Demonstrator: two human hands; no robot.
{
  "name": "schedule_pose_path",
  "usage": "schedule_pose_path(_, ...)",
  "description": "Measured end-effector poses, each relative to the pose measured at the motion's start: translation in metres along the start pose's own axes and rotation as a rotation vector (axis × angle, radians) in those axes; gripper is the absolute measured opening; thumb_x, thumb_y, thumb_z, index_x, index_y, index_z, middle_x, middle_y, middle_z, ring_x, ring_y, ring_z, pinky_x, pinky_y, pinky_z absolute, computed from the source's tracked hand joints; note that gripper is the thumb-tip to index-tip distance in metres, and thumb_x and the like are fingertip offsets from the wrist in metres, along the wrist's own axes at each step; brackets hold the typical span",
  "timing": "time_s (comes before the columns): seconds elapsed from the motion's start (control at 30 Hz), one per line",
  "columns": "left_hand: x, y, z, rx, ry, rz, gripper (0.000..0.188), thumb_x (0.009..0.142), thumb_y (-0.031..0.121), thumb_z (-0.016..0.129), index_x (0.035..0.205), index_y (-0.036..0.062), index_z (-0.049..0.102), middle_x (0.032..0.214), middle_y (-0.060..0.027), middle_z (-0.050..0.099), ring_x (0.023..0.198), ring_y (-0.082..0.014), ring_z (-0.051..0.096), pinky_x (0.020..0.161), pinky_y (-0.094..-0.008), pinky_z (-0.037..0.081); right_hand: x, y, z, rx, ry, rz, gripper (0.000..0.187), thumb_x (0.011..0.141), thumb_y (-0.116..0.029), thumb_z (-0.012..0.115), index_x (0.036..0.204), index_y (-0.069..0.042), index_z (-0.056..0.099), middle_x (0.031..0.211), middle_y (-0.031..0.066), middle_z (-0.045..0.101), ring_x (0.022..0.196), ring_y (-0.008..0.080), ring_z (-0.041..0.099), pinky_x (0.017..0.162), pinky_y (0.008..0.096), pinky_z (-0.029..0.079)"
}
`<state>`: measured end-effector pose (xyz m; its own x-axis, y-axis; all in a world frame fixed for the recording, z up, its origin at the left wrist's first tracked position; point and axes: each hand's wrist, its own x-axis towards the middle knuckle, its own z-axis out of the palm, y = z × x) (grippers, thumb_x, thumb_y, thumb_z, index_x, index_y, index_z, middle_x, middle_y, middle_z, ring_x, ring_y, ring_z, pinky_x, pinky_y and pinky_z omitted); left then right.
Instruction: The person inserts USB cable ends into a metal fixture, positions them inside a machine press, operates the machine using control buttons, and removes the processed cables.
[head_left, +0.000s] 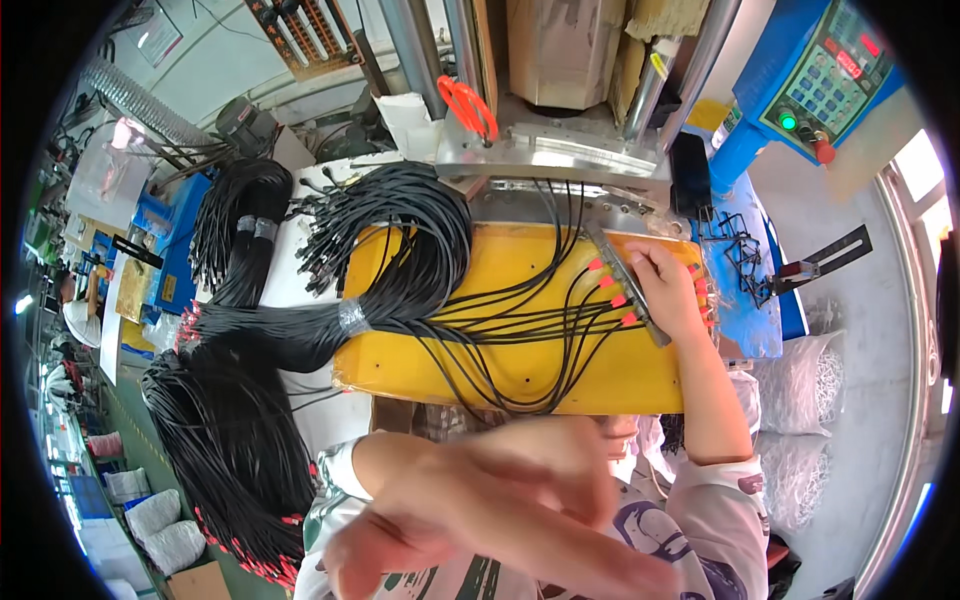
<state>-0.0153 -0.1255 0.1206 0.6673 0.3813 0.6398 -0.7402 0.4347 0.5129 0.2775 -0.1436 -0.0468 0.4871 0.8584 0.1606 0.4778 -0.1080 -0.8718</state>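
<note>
Presently, fixture bar: grey strip [628, 285] lies slantwise at the yellow board's [420, 370] right end, lining up red-tipped cable ends [612, 300] side by side.
Right hand: [668, 290] fingers curled down over the bar, pressing it flat on the board.
Left hand: [520, 490] near the camera, motion-blurred; grip cannot be told.
Cables: black leads [500, 330] fan across from the taped bundle [400, 250], left.
Beyond: press frame [555, 150]; blue control box [825, 75].

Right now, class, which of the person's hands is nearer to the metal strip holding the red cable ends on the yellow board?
Right. The right hand rests on the metal strip. The left hand is blurred low in the view, off the yellow board.
</note>
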Motion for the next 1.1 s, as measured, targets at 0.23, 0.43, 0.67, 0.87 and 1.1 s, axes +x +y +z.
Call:
schedule_pose_path(0.23, 0.047, -0.034, -0.007, -0.183, -0.494, 0.077, 0.067, 0.097, 0.062, 0.055, 0.124, 0.0027, 0.072, 0.11, -0.0149, 0.054, 0.051, -0.0175, 0.045, 0.056, -0.0294, 0.047, -0.001, 0.001, -0.004, -0.035, -0.012, 0.036, 0.024, 0.102, -0.018, 0.06, 0.116, -0.001, 0.069, 0.093, 0.0107, 0.071, 0.085, 0.0166, 0.065, 0.08, 0.0291, 0.051)
schedule_pose_path(0.43, 0.03, -0.039, -0.014, -0.298, -0.376, -0.002, 0.062, 0.095, 0.056, 0.057, 0.121, 0.0018, 0.071, 0.109, -0.0162, 0.058, 0.067, -0.0245, 0.052, 0.067, -0.0304, 0.055, -0.003, -0.002, -0.002, -0.054, -0.013, 0.021, 0.025, 0.102, -0.019, 0.059, 0.117, -0.001, 0.068, 0.092, 0.01, 0.071, 0.084, 0.0158, 0.064, 0.08, 0.0285, 0.05)
schedule_pose_path(0.67, 0.03, -0.091, -0.19, 0.776, 1.04, -0.292, 0.028, 0.095, 0.011, 0.063, 0.121, 0.0001, 0.064, 0.101, -0.0033, 0.067, 0.087, -0.0127, 0.064, 0.077, -0.0297, 0.052, 0.0, -0.017, -0.004, -0.341, -0.106, -0.052, 0.026, 0.099, -0.02, 0.061, 0.115, -0.001, 0.067, 0.086, 0.0122, 0.071, 0.08, 0.0245, 0.068, 0.074, 0.0356, 0.053)
schedule_pose_path(0.87, 0.078, -0.1, -0.262, 0.024, 0.883, -0.696, 0.017, 0.096, 0.016, 0.061, 0.109, 0.0042, 0.064, 0.096, -0.005, 0.065, 0.091, -0.0174, 0.064, 0.078, -0.031, 0.052, 0.11, -0.016, 0.004, -0.608, 0.04, -0.286, 0.029, 0.098, -0.023, 0.056, 0.113, -0.002, 0.067, 0.105, 0.0202, 0.07, 0.09, 0.0415, 0.066, 0.082, 0.0425, 0.053)
schedule_pose_path(1.1, 0.08, -0.125, -0.264, 0.221, 0.778, -0.613, 0.01, 0.1, 0.016, 0.058, 0.106, 0.0085, 0.062, 0.101, -0.0044, 0.064, 0.091, -0.0213, 0.065, 0.079, -0.0405, 0.056, 0.254, 0.086, 0.009, 0.59, 0.161, 0.135, 0.02, 0.1, -0.022, 0.056, 0.112, -0.009, 0.065, 0.109, 0.0115, 0.067, 0.092, 0.0273, 0.064, 0.075, 0.039, 0.055)
